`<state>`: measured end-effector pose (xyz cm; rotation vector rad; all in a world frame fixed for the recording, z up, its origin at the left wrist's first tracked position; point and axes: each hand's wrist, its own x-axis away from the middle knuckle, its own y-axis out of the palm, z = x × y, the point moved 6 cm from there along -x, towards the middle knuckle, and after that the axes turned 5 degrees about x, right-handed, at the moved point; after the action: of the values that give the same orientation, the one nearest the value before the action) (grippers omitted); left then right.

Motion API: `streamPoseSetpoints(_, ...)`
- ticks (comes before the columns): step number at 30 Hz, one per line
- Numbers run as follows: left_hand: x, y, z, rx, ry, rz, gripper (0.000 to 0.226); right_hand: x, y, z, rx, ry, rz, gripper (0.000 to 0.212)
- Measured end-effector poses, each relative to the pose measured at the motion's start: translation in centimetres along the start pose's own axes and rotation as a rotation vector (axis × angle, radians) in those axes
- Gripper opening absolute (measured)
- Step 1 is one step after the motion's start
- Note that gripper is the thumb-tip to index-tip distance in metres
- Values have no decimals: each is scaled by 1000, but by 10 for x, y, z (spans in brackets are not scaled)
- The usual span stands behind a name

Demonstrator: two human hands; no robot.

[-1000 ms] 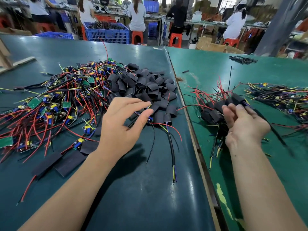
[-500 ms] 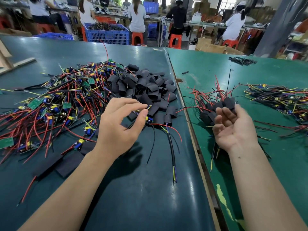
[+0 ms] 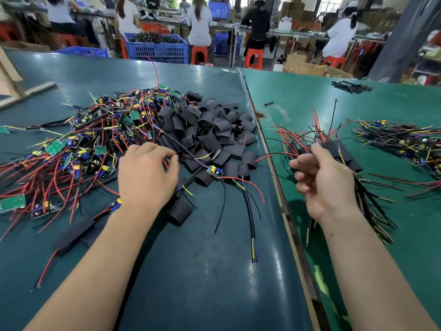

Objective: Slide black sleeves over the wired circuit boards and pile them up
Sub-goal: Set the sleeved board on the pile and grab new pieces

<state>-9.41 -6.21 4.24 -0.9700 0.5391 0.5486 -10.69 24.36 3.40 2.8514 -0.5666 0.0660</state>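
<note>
While left hand [image 3: 148,177] pinches wires | right hand [image 3: 327,185] curled, empty (seemingly) | draw one circuit board [image 3: 214,172] free gently.

I see two green tables [image 3: 191,271] pushed side by side under my hands, with a thin wood strip [image 3: 284,211] running between them. Far past my left hand stands a big blue crate [image 3: 157,48] full of dark stuff. Near it are orange stools [image 3: 199,53], and people [image 3: 199,20] sit on them with their backs to me. Far past my right hand are brown cardboard boxes [image 3: 303,66] and a thick grey post [image 3: 403,37].
</note>
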Motion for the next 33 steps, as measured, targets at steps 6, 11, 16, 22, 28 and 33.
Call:
streamPoseSetpoints(6, -1, 6, -41, -189, -313, -165, 31, 11, 18, -1, 285, -244, -57, 48)
streamPoseSetpoints(11, 0, 8, -50, -173, -387, -192, 35, 13, 26, 4, 339, -277, -117, 50)
streamPoseSetpoints(16, -4, -7, -47, -254, -383, -86, 22, 15, 28, 5, 406, -310, -138, 51)
streamPoseSetpoints(22, 0, 0, -4, -50, -24, -302, 34, 17, 29, 4, 424, -329, -144, 48)
streamPoseSetpoints(28, 3, 6, -7, -63, -46, -522, 16, 17, 29, 3, 434, -331, -148, 48)
streamPoseSetpoints(33, 2, 2, -3, -117, -95, -416, 13, 17, 32, 6, 466, -346, -164, 49)
